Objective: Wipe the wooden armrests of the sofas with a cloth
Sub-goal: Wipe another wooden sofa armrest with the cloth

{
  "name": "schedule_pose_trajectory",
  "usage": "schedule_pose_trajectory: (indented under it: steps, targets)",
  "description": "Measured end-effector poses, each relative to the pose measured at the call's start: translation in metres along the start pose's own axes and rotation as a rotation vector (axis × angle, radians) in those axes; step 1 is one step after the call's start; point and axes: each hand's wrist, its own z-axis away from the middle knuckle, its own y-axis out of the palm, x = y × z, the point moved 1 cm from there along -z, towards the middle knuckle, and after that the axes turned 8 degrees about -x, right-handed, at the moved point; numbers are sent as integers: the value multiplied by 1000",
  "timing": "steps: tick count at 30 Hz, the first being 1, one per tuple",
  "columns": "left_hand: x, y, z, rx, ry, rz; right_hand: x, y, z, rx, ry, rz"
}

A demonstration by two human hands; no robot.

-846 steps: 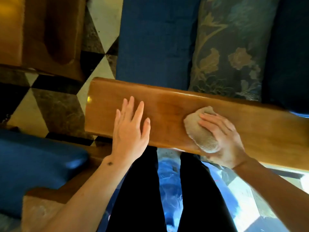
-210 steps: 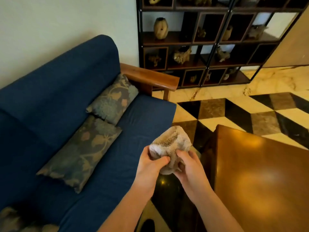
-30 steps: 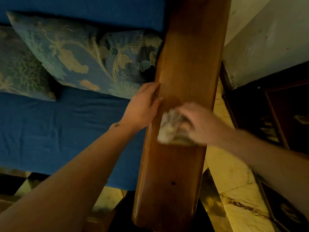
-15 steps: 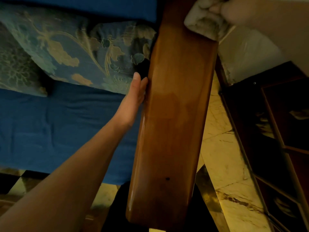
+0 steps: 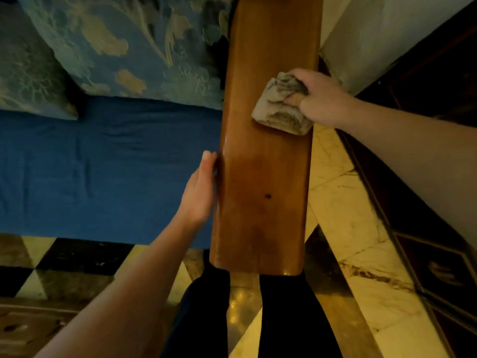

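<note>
A long wooden armrest [image 5: 263, 177] runs from the top of the view down to my legs, glossy brown with a small dark spot. My right hand [image 5: 320, 99] grips a bunched beige cloth [image 5: 281, 107] and presses it on the armrest's right side, in its upper half. My left hand [image 5: 200, 192] lies flat against the armrest's left edge, fingers straight and together, holding nothing. The blue sofa seat [image 5: 103, 171] lies to the left of the armrest.
Two patterned cushions [image 5: 134, 47] lean at the sofa's back, touching the armrest's left side. A white wall [image 5: 374, 34] and a dark shelf unit [image 5: 426, 151] stand close on the right. Marble floor tiles [image 5: 361, 254] show below, with my dark trouser legs [image 5: 201, 319].
My right hand has drawn the cloth back down the armrest from its far end toward me. My left hand has slid nearer along the left edge.
</note>
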Motion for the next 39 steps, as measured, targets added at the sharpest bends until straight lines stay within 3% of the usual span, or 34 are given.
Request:
schedule_pose_trajectory:
  steps: [3,9,17,24,29,32,34,39]
  targets:
    - [29,-11,26,126,-111,27,1,33,47,-25,47,-18]
    - [58,-26,71,160,-155,87,19,101,162,92,16,-31]
    - [60,-21,87,162,-151,106,34,124,236,202,71,-45]
    - [63,-34,88,76,-176,223,29,152,266,168,30,-8]
    - [82,-31,95,51,-166,150,34,172,314,58,98,-85]
    - [87,-32,98,52,-167,147,45,155,314,45,29,-127]
    - [87,-32,98,-1,-171,166,51,126,293,0,88,-216]
    - [80,-34,73,-179,-66,8,69,44,159,-59,200,-344]
